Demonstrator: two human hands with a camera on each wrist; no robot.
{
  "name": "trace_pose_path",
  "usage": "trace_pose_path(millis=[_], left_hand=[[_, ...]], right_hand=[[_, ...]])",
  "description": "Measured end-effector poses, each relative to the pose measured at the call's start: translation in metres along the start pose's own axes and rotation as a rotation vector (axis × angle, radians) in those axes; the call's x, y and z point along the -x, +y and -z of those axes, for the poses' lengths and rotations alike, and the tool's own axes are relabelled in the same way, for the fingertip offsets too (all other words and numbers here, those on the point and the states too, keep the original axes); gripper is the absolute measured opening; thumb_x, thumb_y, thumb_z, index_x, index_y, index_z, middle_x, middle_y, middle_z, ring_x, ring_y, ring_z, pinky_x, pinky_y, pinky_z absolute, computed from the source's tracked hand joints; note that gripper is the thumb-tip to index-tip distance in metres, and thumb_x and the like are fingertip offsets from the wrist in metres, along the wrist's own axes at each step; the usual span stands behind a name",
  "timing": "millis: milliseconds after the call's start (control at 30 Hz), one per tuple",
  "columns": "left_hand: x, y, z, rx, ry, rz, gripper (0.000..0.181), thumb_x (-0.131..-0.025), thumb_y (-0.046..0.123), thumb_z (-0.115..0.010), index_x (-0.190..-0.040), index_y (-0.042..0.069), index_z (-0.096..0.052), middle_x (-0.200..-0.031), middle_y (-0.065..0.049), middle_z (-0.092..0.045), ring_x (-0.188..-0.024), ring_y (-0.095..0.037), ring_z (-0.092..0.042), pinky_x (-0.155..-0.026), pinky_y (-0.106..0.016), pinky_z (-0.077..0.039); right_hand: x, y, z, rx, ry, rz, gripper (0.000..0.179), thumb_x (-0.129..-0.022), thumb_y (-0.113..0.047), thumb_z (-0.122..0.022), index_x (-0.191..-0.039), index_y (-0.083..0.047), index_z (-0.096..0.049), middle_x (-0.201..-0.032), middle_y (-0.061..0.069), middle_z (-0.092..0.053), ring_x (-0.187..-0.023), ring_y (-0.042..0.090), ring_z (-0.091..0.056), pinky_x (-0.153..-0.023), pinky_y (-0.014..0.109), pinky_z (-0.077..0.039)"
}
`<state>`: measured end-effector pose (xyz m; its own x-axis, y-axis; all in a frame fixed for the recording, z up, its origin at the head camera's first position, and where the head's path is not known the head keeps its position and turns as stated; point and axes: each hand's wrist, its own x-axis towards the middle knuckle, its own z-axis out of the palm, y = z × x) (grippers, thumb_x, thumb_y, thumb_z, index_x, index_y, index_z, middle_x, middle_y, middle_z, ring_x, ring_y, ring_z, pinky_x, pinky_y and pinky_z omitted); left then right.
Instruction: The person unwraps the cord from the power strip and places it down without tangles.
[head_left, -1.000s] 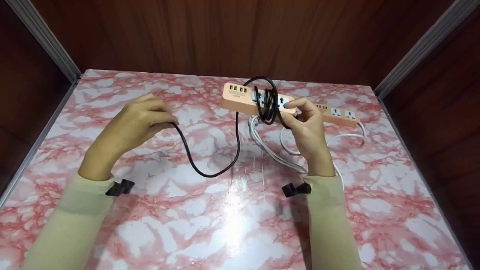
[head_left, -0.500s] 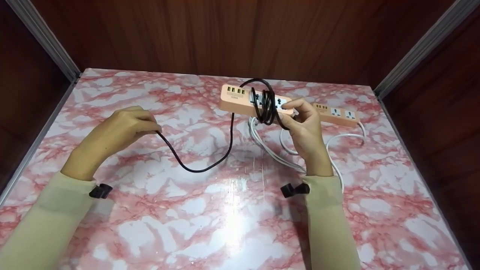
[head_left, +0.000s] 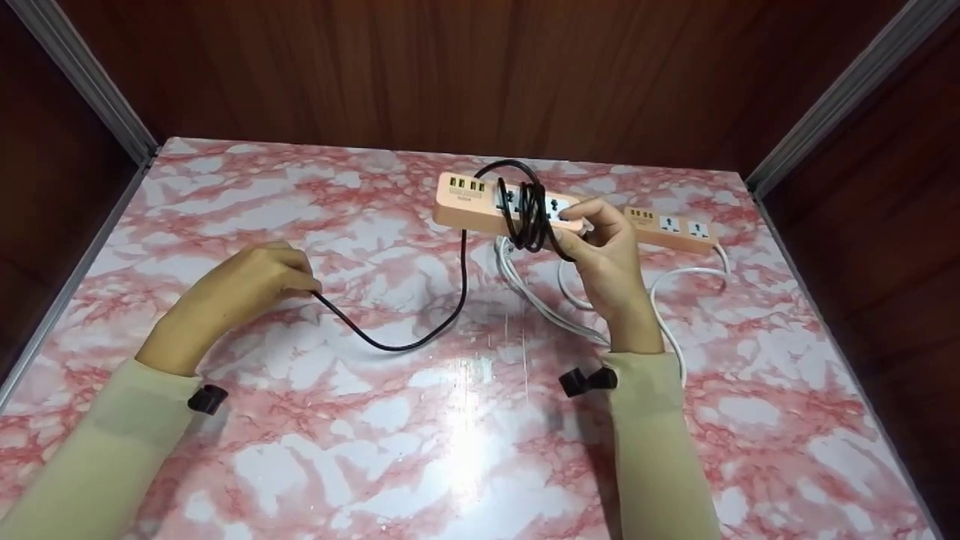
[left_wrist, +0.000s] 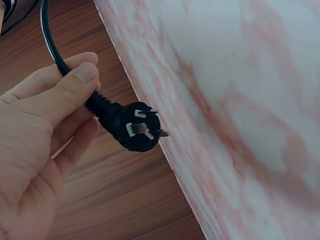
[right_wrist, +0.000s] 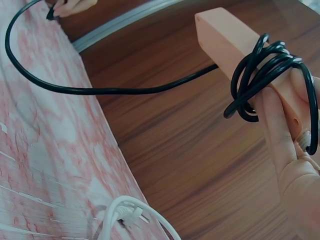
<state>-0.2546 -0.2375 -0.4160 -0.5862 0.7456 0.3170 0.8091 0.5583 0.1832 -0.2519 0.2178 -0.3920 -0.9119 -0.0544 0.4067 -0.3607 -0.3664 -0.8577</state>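
My left hand point(head_left: 244, 296) pinches a black cord point(head_left: 405, 347) between thumb and fingers, low over the left part of the table. In the left wrist view, the cord ends in a black plug point(left_wrist: 135, 125) with three metal prongs, just beyond the fingertips. My right hand point(head_left: 613, 266) grips the right end of a peach power strip point(head_left: 463, 201), raised above the table. Several turns of the black cord point(head_left: 531, 217) are wound round the strip's middle. From there the free length sags in a curve to my left hand. The strip's face shows USB ports and white sockets.
A second peach power strip point(head_left: 675, 234) lies at the back right, partly behind my right hand. Its white cord point(head_left: 555, 319) loops over the table, with a white plug point(right_wrist: 127, 214) showing in the right wrist view. Dark wood panels point(head_left: 480, 75) enclose the marbled table point(head_left: 360, 465).
My left hand has moved left, then down toward the table, drawing the free cord into a wider curve. The right hand and the power strip have shifted slightly left.
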Motion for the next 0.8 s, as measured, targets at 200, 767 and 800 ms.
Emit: trace_pose_path(millis=[200,767,800], left_hand=[[0.005,-0.001,-0.004,0.012,-0.022,0.011,0.024,-0.076,-0.005,-0.091,-0.089,0.014,-0.084,-0.088,-0.003,-0.072,-0.081,-0.021,-0.068,-0.071,-0.039,-0.059],[0.009,0.019,-0.002,0.068,-0.139,0.197,0.028,-0.089,0.000,-0.084,-0.116,0.008,-0.081,-0.107,-0.008,-0.078,-0.101,-0.028,-0.072,-0.089,-0.048,-0.059],[0.007,0.021,-0.002,0.076,-0.139,0.212,0.028,-0.091,0.002,-0.082,-0.119,0.008,-0.080,-0.110,-0.010,-0.078,-0.104,-0.030,-0.072,-0.092,-0.050,-0.058]], right_hand=[[0.000,0.000,0.000,0.009,-0.001,-0.012,0.021,-0.086,0.012,-0.078,-0.098,-0.004,-0.072,-0.107,0.010,-0.063,-0.081,0.015,-0.067,-0.075,0.024,-0.058],[-0.001,-0.002,-0.001,0.016,0.008,-0.020,0.023,-0.086,0.015,-0.073,-0.097,-0.005,-0.072,-0.106,0.009,-0.064,-0.081,0.016,-0.068,-0.076,0.024,-0.059],[-0.001,-0.002,-0.001,0.019,0.008,-0.020,0.023,-0.086,0.016,-0.073,-0.097,-0.005,-0.072,-0.106,0.009,-0.064,-0.081,0.016,-0.068,-0.076,0.024,-0.059]])
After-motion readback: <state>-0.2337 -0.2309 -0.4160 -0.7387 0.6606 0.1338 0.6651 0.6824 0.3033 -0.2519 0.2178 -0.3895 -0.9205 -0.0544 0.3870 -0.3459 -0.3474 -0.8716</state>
